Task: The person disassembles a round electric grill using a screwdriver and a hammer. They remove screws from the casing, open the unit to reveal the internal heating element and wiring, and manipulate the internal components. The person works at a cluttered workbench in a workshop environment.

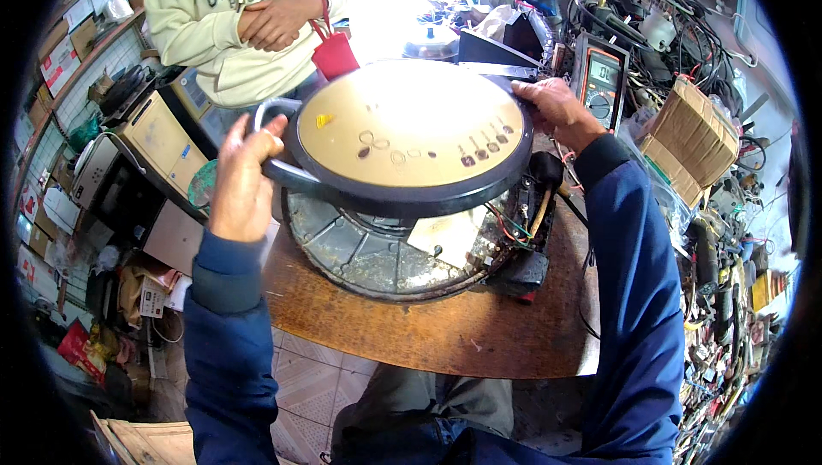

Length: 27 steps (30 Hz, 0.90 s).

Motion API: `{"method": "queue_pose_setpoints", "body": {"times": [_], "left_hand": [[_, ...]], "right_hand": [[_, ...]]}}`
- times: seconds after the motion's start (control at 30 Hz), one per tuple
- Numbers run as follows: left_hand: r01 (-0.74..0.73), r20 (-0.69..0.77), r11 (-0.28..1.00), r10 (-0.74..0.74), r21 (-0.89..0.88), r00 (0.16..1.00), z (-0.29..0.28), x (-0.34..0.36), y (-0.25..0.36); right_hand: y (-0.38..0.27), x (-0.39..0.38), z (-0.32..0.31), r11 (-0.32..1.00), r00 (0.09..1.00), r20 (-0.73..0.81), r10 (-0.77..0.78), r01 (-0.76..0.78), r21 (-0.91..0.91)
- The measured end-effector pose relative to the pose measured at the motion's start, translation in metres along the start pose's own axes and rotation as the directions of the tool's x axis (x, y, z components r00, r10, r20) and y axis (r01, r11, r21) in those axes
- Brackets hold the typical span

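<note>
I hold up a round appliance lid with a shiny gold top [402, 131] and a thick black rim, apparently from an electric griddle. My left hand [242, 178] is closed round its silver-grey side handle [294, 173]. At the far right edge, my right hand [561, 110] grips the rim, its fingers partly hidden. Under the lid, a dirty ribbed round base [342, 251] rests on the wooden table [360, 332]. A pale flat sheet [447, 238] lies over part of the base, and thin coloured wires [505, 223] show beside it.
A multimeter [599, 80] stands beyond my right hand, near tangled cables [634, 15] and a cardboard box [692, 129]. Parts are heaped along the right. Across the table stands a person in a pale sweatshirt [244, 24], hands folded, a red bag [335, 54] hanging from one wrist. Crowded shelves line the left.
</note>
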<state>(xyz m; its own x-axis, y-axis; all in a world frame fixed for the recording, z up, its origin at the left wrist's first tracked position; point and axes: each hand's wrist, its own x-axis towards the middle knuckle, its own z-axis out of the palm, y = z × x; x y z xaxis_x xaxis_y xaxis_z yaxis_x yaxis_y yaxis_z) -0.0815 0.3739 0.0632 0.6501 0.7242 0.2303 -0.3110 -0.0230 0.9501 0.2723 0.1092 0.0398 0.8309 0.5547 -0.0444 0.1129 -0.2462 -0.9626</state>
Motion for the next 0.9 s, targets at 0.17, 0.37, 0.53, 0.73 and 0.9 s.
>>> {"method": "queue_pose_setpoints", "body": {"times": [0.17,0.37,0.53,0.73,0.9], "left_hand": [[-0.052,0.086,0.987,0.065,-0.151,0.994,-0.001,0.041,0.040],[0.054,0.148,0.956,-0.011,-0.289,0.989,-0.001,0.068,0.055],[0.100,0.230,0.962,-0.040,-0.254,0.972,0.012,0.081,0.045],[0.204,0.278,0.957,-0.142,-0.207,0.950,0.037,0.099,0.042],[0.233,0.285,0.959,-0.181,-0.163,0.941,0.043,0.112,0.023]], "right_hand": [[-0.043,-0.024,-0.023,0.994,0.994,-0.097,-0.044,0.053,0.096],[-0.062,-0.061,-0.042,0.989,0.989,-0.089,-0.116,0.123,0.078],[-0.052,-0.082,-0.058,0.995,0.990,-0.133,-0.045,0.057,0.083],[-0.035,-0.093,-0.079,0.990,0.995,-0.086,-0.042,0.053,0.132],[-0.022,-0.088,-0.079,0.990,0.997,-0.082,-0.002,0.013,0.141]]}}
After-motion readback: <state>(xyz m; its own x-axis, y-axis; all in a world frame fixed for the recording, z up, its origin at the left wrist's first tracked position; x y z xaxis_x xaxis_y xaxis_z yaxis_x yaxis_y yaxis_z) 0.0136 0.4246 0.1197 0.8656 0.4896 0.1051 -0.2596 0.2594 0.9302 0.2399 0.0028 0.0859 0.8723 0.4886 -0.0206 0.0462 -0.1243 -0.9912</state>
